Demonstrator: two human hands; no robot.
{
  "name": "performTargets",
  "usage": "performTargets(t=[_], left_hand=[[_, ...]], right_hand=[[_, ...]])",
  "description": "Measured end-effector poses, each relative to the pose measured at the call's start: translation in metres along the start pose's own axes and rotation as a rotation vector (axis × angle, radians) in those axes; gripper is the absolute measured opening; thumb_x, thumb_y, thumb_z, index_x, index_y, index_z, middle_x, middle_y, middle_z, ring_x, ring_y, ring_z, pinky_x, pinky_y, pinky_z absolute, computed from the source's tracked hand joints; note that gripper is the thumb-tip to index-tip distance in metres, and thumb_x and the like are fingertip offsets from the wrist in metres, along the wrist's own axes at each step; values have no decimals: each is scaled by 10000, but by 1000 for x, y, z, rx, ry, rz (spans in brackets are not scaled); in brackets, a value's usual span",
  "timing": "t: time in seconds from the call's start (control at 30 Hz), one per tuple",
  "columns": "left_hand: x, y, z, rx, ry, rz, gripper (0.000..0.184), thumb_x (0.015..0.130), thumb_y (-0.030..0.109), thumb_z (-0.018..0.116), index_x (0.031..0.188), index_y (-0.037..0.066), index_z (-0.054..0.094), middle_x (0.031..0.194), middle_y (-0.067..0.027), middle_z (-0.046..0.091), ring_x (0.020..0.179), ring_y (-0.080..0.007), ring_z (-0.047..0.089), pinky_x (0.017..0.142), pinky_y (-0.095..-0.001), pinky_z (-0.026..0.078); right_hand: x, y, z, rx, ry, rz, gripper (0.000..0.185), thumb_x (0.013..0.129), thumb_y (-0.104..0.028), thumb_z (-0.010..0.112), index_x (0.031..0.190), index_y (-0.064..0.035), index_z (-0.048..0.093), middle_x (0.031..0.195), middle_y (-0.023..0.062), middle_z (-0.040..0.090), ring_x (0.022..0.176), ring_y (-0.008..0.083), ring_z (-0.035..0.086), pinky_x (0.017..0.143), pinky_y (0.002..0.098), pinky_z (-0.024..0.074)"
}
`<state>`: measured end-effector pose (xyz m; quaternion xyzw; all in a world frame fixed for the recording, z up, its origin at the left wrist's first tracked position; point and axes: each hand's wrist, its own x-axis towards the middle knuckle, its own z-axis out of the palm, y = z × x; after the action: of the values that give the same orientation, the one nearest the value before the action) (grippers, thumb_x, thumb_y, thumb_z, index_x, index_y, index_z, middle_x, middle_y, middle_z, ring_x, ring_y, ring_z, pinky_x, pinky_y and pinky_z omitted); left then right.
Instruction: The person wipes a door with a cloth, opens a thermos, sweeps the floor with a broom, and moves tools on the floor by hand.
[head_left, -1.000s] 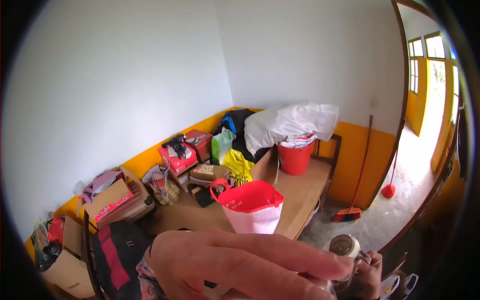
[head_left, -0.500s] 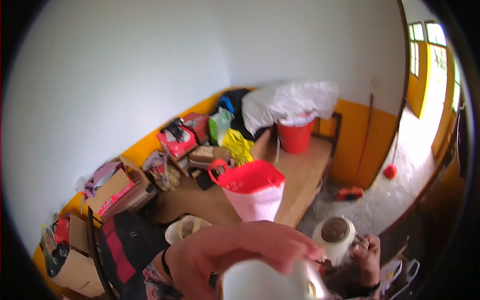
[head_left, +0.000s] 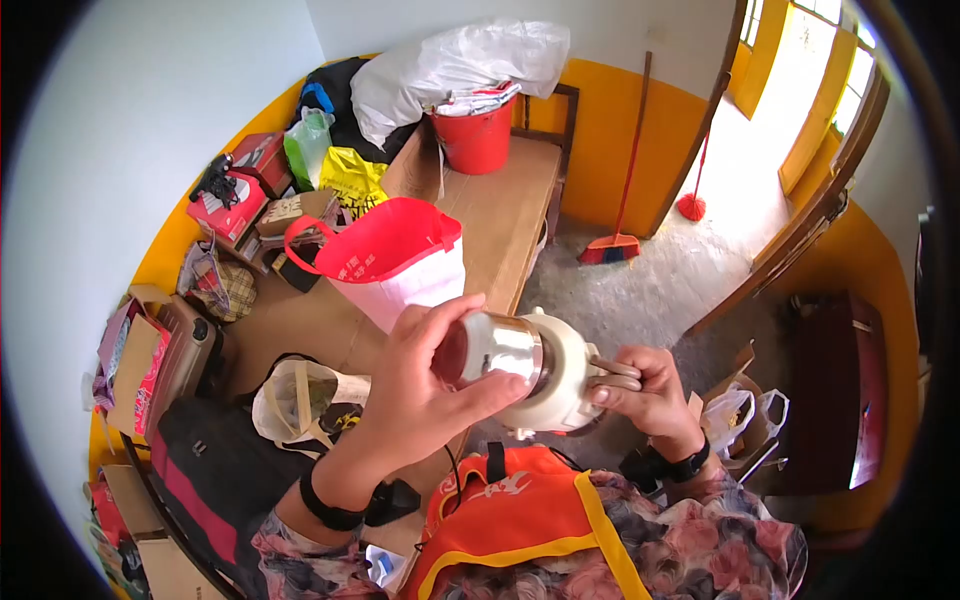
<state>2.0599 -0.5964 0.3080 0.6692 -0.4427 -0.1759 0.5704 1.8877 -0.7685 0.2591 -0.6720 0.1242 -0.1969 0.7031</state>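
Note:
My left hand (head_left: 415, 385) is wrapped round a shiny metal cup (head_left: 508, 345), thumb along its near side. The cup lies tilted, with one end against the round cream-coloured appliance base (head_left: 570, 372); whether the two are locked together I cannot tell. On the other side of the base, my right hand (head_left: 652, 395) grips a folded grey cord (head_left: 615, 376) between thumb and fingers. Below both hands is an orange apron (head_left: 510, 510) with yellow edging, worn over a flowered garment. A red and white bag (head_left: 410, 275) stands open beyond the left hand.
A cardboard-covered bed (head_left: 495, 235) holds a red bucket (head_left: 473, 138), boxes, bags and a cream tote (head_left: 290, 405). A broom (head_left: 612, 248) leans on the wall near the doorway. White plastic bags (head_left: 728, 415) and a dark red cabinet (head_left: 835, 390) are at the right.
The cup has gone from close to the camera to against the base, carried by my left hand. The base has moved up and left in view, and the view has tilted down and turned right.

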Motion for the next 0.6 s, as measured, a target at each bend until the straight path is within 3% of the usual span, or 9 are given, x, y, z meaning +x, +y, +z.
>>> performTargets(t=[0.03,0.17,0.2,0.23,0.33,0.37,0.43,0.53,0.6], left_hand=[[4,5,0,369,-32,171,595,639,242,752,1096,-12,469,827,-46,462,661,-97,472,557,-227,413],[16,16,3,608,-72,102,558,623,321,744,1005,-20,523,738,-34,416,597,-114,426,520,-249,388],[20,25,1,595,-169,-18,537,654,315,717,1036,-12,529,851,-78,461,730,-163,483,633,-268,427],[25,17,-6,585,-184,-34,537,654,315,717,1036,-12,529,851,-78,461,730,-163,483,633,-268,427],[35,-4,-16,403,-508,371,517,719,260,666,1130,4,485,1006,-134,456,911,-208,479,785,-294,412],[35,-1,-12,148,-304,321,503,744,231,634,1168,23,459,1110,-147,420,997,-225,439,840,-305,380],[39,12,-21,165,-125,140,495,789,224,582,1225,59,413,1309,-143,319,1112,-251,386,896,-326,344],[48,25,-17,264,-354,-239,520,790,279,592,1222,51,414,1317,-169,308,1131,-267,371,902,-335,335],[51,15,-27,307,-495,140,545,796,315,584,1230,39,404,1220,-125,402,1026,-181,458,812,-289,393]], right_hand=[[3,5,1,-75,-25,-31,193,699,-99,709,632,-26,543,567,-64,454,539,8,375,449,191,310],[9,5,12,-111,-5,-18,198,706,-133,709,646,-21,556,568,-61,461,546,12,395,451,194,327],[11,8,12,-157,-12,-73,195,709,-143,708,660,-22,563,567,-61,462,548,13,399,452,194,331],[12,10,13,-154,-6,-50,195,709,-143,708,660,-22,563,567,-61,462,548,13,399,452,194,331],[18,12,8,-41,-23,-4,187,721,-162,699,706,-31,567,593,-66,476,567,17,413,472,193,349],[21,13,6,-46,-17,11,187,721,-162,699,706,-31,567,593,-66,476,567,17,413,472,193,349],[26,18,7,3,26,-4,187,724,-169,696,704,-36,567,606,-71,477,586,16,415,496,189,353],[32,18,6,24,-6,-10,189,725,-174,694,699,-38,566,610,-73,479,595,13,412,513,188,352],[34,18,5,26,-73,-24,187,727,-170,692,695,-37,564,612,-70,494,596,12,420,516,189,354]])
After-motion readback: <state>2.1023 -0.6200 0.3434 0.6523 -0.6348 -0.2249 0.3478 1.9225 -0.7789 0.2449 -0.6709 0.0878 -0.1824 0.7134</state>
